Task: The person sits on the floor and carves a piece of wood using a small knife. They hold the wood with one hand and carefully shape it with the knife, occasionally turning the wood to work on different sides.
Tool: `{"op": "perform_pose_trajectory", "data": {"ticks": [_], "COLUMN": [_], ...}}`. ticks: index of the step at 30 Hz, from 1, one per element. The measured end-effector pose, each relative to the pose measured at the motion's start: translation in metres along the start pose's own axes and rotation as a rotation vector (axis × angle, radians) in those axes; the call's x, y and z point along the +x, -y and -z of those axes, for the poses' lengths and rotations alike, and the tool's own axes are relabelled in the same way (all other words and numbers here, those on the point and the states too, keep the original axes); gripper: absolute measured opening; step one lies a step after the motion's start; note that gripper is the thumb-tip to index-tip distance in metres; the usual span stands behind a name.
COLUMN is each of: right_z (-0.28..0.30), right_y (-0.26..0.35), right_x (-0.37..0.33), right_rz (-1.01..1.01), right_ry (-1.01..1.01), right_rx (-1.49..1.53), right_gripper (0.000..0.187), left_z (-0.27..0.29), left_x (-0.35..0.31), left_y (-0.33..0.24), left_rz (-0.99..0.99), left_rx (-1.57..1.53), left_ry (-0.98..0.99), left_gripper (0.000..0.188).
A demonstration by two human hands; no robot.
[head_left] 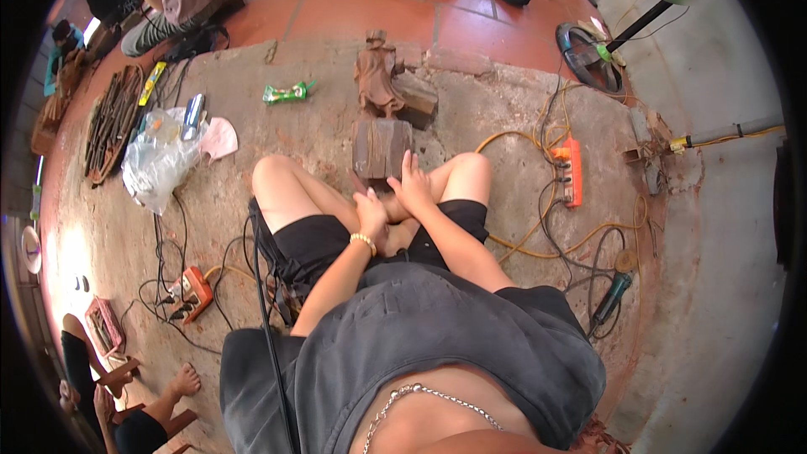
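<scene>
Your necklace lies nearest; your right hand, fingers extended, is at the wooden block; left hand, grip unclear.

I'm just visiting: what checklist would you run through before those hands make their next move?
1. Right hand near the wooden block: ok, its extended fingers are at the block's near right edge.
2. Left hand grip secure: cannot tell, its fingers are too small to make out.
3. Carved figure firmly supported: cannot tell from above.
4. Green power tool away from both hands: ok, it lies off to the right.
5. Body free of cords: not ok, a black cable crosses the shirt on the left.
</scene>
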State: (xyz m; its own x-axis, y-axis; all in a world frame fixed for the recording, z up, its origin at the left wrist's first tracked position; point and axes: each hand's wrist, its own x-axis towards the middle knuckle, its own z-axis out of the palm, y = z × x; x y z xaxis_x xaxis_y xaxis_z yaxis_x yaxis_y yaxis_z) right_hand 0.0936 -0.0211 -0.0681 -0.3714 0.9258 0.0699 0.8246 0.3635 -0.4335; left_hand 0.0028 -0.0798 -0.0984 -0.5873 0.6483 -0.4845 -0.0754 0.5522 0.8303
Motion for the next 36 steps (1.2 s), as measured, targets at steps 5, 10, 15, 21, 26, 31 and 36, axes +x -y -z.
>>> {"op": "perform_pose_trajectory", "data": {"ticks": [5, 10, 15, 21, 26, 31, 36], "right_z": [0.001, 0.001, -0.001, 0.001, 0.002, -0.001, -0.005], "right_y": [-0.003, -0.006, -0.004, -0.007, -0.008, -0.003, -0.012], "right_x": [0.002, 0.001, -0.001, 0.002, 0.0, -0.002, -0.001], "right_rz": [0.002, -0.028, 0.005, 0.026, 0.019, 0.025, 0.033], "right_ry": [-0.042, -0.021, -0.054, -0.064, -0.03, -0.047, -0.096], "right_rx": [0.03, 0.031, 0.035, 0.014, 0.029, 0.011, 0.012], "right_gripper": [0.074, 0.073, 0.073, 0.072, 0.072, 0.072, 0.073], "left_z": [0.002, 0.005, 0.014, 0.008, 0.009, 0.016, 0.016], "left_x": [0.007, -0.022, -0.005, -0.007, -0.015, 0.001, -0.013], "left_y": [-0.016, -0.036, -0.035, -0.032, -0.025, -0.034, -0.039], "left_rz": [0.063, 0.035, 0.137, -0.016, -0.075, -0.072, -0.14], "left_rx": [-0.031, -0.088, -0.076, -0.055, 0.14, 0.102, 0.276], "left_ry": [0.033, 0.084, 0.118, 0.065, 0.174, 0.072, 0.07], "left_gripper": [0.032, 0.029, 0.029, 0.028, 0.035, 0.029, 0.031]}}
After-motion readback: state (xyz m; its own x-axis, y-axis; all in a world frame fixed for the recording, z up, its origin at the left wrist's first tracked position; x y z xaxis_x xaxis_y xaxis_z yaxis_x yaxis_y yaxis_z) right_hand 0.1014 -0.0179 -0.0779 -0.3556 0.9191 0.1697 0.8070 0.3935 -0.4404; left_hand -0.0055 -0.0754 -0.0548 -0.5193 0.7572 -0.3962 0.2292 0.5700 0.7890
